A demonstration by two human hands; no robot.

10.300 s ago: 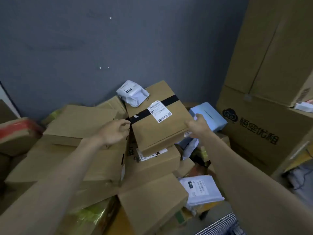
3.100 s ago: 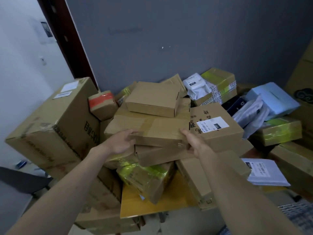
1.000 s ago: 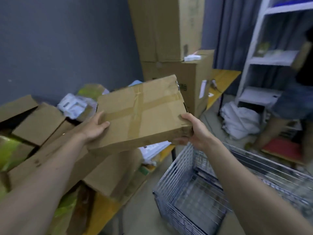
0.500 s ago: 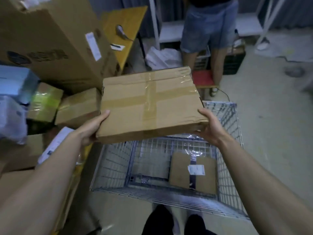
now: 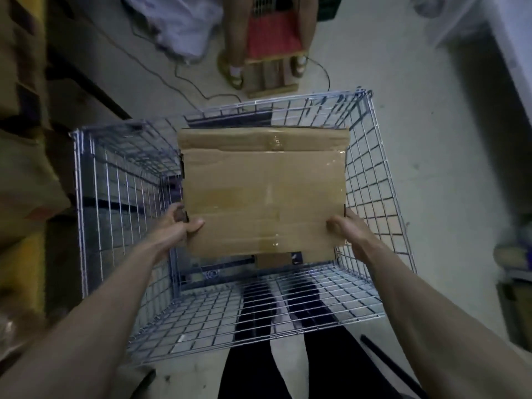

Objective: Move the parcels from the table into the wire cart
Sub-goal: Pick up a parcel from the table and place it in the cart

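- Now your left hand [image 5: 175, 228] and right hand [image 5: 345, 230] grip the taped cardboard box [image 5: 263, 194] by its near corners.
- Half a second ago above the rim, it hangs inside the wire cart [image 5: 371, 180]; release looks next.

I see a pale floor [image 5: 417, 145] carrying most of what is here. A wire cart [image 5: 371, 180] stands on it at the middle. Beyond the cart's far side a dark cable [image 5: 184, 79] trails across the floor, near a small red-topped wooden stool [image 5: 272, 53] and a heap of white cloth [image 5: 178, 21] at far left.
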